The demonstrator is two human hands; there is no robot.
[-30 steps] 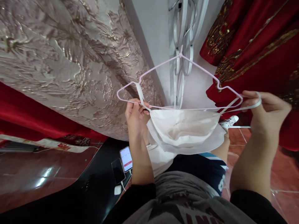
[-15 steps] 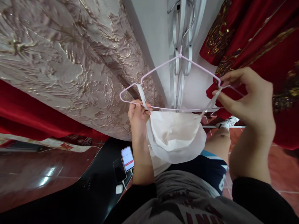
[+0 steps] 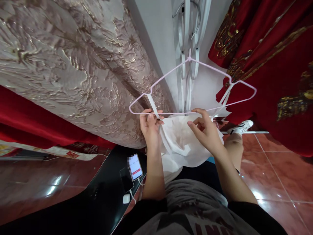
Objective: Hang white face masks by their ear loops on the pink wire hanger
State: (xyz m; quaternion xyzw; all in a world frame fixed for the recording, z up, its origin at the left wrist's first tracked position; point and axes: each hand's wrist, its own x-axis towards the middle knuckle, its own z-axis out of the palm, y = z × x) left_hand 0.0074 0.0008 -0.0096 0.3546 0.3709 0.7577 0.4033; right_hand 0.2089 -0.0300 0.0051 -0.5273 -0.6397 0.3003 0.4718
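Head view: one white garment point(image 3: 179, 130), suspended by two straps from the pink hanger point(image 3: 189, 59); the right strap point(image 3: 226, 95), handled at its notch half a second ago, is now left looped there, matching the left strap point(image 3: 153, 103) opposite, so both sides are judged to be carried. Right hand point(image 3: 207, 133), since shifted inward, is shown with thumb and forefinger spread before the garment, contact being uncertain; by the left hand point(image 3: 150, 128), the hanger's lower bar point(image 3: 176, 113) is pinched beside the left strap.
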